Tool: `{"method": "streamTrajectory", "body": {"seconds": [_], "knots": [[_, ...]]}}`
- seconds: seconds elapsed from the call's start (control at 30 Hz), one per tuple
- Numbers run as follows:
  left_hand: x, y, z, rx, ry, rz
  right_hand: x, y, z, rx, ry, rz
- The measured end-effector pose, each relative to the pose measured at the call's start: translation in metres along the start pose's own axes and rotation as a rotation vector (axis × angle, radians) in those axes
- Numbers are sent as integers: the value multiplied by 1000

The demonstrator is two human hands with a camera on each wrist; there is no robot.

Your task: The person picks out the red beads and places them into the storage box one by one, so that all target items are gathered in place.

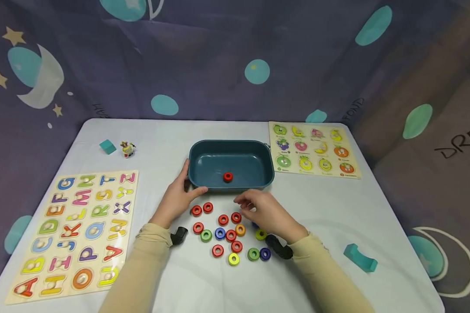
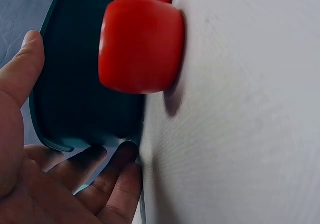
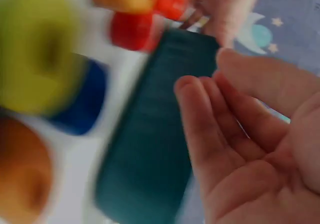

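Observation:
A dark teal rectangular bin [image 1: 231, 188] stands at mid-table with one red ring [image 1: 228, 177] inside, near its front wall. My left hand [image 1: 175, 198] rests at the bin's front left corner, thumb along the front rim and fingers spread against the left side. In the left wrist view, red rings [image 2: 140, 46] stand close before the bin. My right hand [image 1: 268, 213] hovers just in front of the bin's right part, fingers loosely bent. The right wrist view shows nothing between thumb and fingertips. Below it lie a yellow-green ring [image 1: 260, 234] and a blue ring, partly hidden.
Several red, green, blue, yellow and orange rings [image 1: 231, 235] lie scattered before the bin. A letter puzzle board [image 1: 72, 234] lies left, a fruit puzzle board [image 1: 315, 150] at back right. A teal arch block [image 1: 360, 258], teal block [image 1: 107, 146] and small figurine [image 1: 127, 149] also stand about.

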State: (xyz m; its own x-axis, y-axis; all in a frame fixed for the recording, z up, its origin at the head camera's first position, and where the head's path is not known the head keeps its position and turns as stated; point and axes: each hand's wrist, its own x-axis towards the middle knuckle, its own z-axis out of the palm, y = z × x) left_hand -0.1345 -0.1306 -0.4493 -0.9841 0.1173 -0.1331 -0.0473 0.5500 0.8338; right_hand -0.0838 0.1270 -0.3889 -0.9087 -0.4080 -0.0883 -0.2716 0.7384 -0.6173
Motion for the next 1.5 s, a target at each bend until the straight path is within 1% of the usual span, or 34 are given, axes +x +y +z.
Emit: {"method": "streamTrajectory", "body": {"seconds": [0.1, 0.2, 0.3, 0.43, 0.63, 0.73, 0.87, 0.97, 1.07, 1.13, 1.2, 1.27, 1.37, 1.43, 1.5], "knots": [[0, -2, -1, -1, -5, -11, -3, 7, 12, -39, -80, 8], [0, -3, -2, -4, -6, -11, -5, 10, 19, -72, -106, 1], [0, -2, -2, -8, -7, -5, -5, 13, 22, -87, -96, -11], [0, -1, -2, -14, -14, -6, -4, 17, 25, -80, -87, -20], [0, 0, -2, -16, -14, -10, 0, 24, 30, -68, -65, -2], [1, 0, -2, -14, -10, -6, 0, 25, 29, -40, -58, 16], [0, 0, -1, -9, -15, -12, -1, 19, 20, 51, -31, 39], [0, -1, -1, -8, -14, -19, 1, 14, 5, 91, 26, 15], [1, 0, -2, -10, -10, -12, 13, 14, -16, 88, 88, -9], [2, 1, -2, -14, -12, -9, 26, 18, -29, 79, 119, 12], [2, 1, -2, -21, -14, -7, 41, 24, -37, 79, 133, 50], [2, 1, -1, -29, -13, -10, 56, 30, -38, 80, 144, 100], [1, 0, 0, -29, -17, -2, 74, 37, -35, 60, 147, 164], [0, 0, 0, -31, -17, -6, 81, 38, -32, 32, 147, 194], [-1, 0, 0, -31, -19, -8, 86, 37, -30, -1, 147, 205]]}}
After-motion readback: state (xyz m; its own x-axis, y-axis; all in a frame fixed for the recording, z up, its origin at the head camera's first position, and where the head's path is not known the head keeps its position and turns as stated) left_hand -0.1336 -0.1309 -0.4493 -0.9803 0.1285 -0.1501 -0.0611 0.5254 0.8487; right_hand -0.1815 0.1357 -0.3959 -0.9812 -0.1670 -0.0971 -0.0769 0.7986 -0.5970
